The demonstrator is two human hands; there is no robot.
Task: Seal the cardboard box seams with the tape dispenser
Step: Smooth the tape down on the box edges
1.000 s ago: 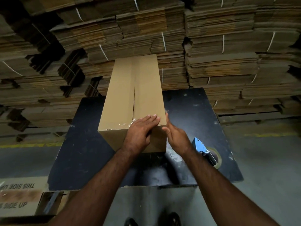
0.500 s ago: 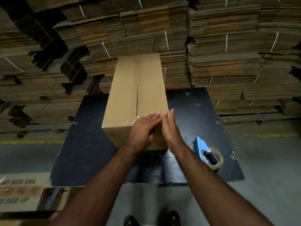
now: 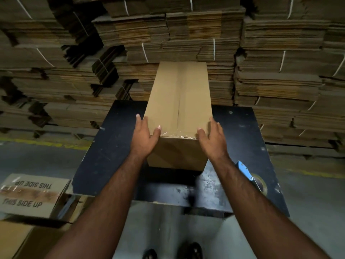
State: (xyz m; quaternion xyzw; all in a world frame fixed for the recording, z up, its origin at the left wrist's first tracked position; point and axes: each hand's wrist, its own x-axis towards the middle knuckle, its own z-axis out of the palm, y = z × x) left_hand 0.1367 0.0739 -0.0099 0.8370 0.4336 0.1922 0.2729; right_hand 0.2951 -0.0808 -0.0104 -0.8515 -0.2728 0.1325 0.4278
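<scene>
Head view, looking down: beyond my hands rise stacks of flattened cardboard [image 3: 186, 34], bundled with white straps. Under my hands lies the black table [image 3: 112, 146], and on it the cardboard box [image 3: 177, 101] stands lengthwise away from me, its middle seam running straight out between my hands.

My left hand [image 3: 144, 139] lies open against the box's near left corner, thumb on top; my right hand [image 3: 211, 141] lies open against the near right corner. Neither holds anything else. Between the two thumbs a crinkled strip of clear tape [image 3: 175, 133] crosses the near top edge.

The tape dispenser [image 3: 250, 176] sits on the table just outside my right forearm, partly hidden by it, close to the table's right edge.

What worries me: the long seam looks mostly bare, and if I shift the box carelessly the flaps could spring apart or the wrinkled tape lift. Swinging my right arm back could knock the dispenser off the table.

Left of my left forearm, lower down, sits a taped carton printed "THIS SIDE UP" [image 3: 29, 195].
</scene>
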